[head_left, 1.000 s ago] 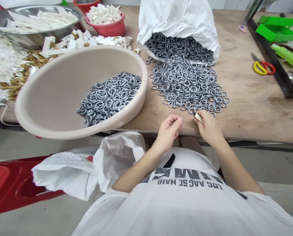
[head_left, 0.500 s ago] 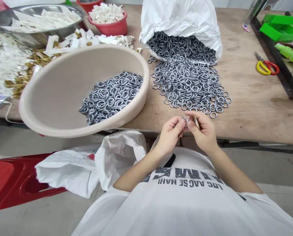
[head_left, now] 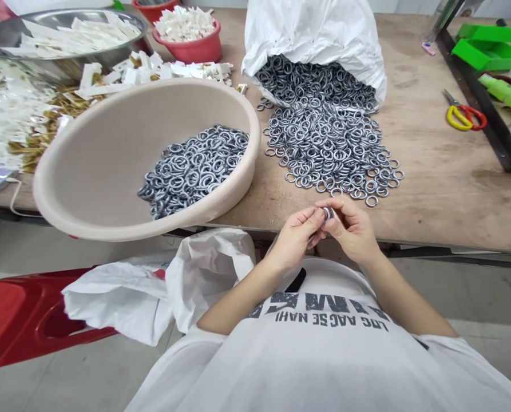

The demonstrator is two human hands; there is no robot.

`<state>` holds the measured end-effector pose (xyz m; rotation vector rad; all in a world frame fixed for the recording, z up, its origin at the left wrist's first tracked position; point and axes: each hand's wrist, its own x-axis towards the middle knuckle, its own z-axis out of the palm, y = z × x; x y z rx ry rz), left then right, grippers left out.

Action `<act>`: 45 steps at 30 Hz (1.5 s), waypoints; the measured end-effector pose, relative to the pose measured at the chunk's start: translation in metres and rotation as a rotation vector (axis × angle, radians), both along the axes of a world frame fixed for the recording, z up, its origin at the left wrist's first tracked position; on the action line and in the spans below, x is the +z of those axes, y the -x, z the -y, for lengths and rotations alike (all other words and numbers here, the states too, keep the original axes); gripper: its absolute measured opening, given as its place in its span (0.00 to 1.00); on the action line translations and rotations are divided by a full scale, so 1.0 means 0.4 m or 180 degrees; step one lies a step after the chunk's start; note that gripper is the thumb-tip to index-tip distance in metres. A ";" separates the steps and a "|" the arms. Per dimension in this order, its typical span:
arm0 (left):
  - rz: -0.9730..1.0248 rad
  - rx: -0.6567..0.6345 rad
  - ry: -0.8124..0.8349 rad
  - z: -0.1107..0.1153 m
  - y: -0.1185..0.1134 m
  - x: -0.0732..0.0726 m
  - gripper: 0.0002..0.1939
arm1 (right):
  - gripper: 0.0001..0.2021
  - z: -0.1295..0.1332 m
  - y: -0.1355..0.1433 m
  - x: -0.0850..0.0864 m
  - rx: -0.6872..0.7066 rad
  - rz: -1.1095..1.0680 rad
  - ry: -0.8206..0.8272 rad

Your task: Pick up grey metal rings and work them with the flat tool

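Note:
Close to the table's front edge, my left hand point(head_left: 298, 233) and my right hand point(head_left: 350, 226) meet around a small grey ring point(head_left: 327, 213). My left thumb and fingers pinch it from one side, and my right thumb and fingers close on it from the other. Fingers cover part of the ring. Just beyond my hands, a heap of grey rings point(head_left: 328, 149) spreads from the mouth of a white sack point(head_left: 311, 28). To the left, a large beige basin point(head_left: 96, 154) stands tilted, with many more grey rings point(head_left: 195, 166) in its right side.
Scissors point(head_left: 465, 114) with red and yellow handles lie at the right, by a dark metal frame point(head_left: 487, 114) and green trays point(head_left: 489, 54). White pieces surround a steel bowl point(head_left: 66, 63) and a red tub point(head_left: 193, 48) at the back left. A white bag point(head_left: 212, 269) hangs below the edge.
My right fingers have shifted, and the ring now shows more clearly between both hands. A thin pale piece seen earlier at my right fingers no longer shows. The heap and basin have not moved.

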<state>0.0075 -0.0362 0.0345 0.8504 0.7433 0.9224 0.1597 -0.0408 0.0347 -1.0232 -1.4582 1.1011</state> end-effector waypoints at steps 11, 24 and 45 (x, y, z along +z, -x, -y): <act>0.0060 0.0225 0.0059 0.000 -0.012 0.009 0.24 | 0.17 0.000 0.015 -0.006 -0.0175 0.0247 -0.0334; 0.0225 0.0433 0.0441 -0.011 -0.004 0.009 0.23 | 0.13 0.018 0.001 -0.001 -0.0361 0.1317 -0.0671; 0.0266 0.0323 0.0602 -0.002 -0.007 0.001 0.24 | 0.17 0.000 0.005 -0.021 -0.0539 0.1626 -0.0472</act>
